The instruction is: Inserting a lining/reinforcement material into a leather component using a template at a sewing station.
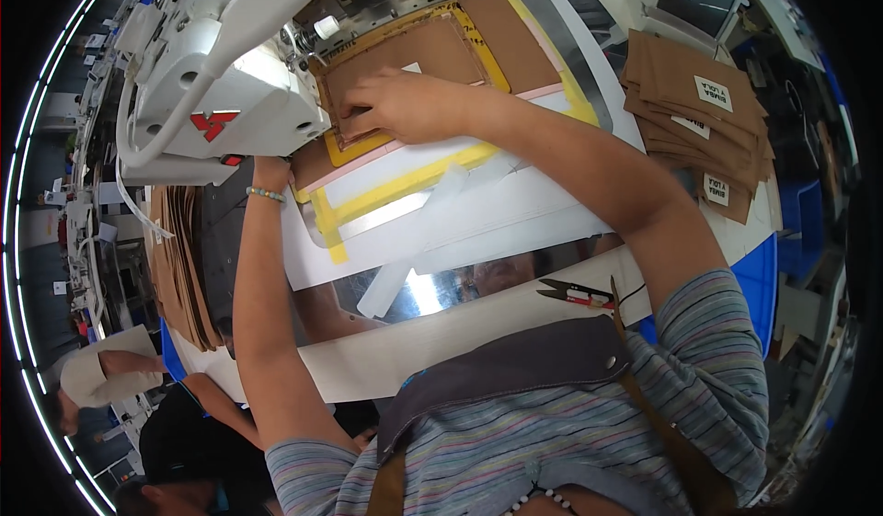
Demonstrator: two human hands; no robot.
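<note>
At the far middle, the brown panel [432, 47] looks matt and fairly smooth, like leather or an imitation, inside a yellow frame [494, 67] resembling flat plastic. The sewing machine [248, 79], far left, has a smooth white painted casing with a slight sheen. Nearer, a metal plate [437, 300] gleams mirror-like beside a milky plastic strip [391, 281]. Nearest, the striped shirt [533, 415] is soft, matt cloth.
</note>
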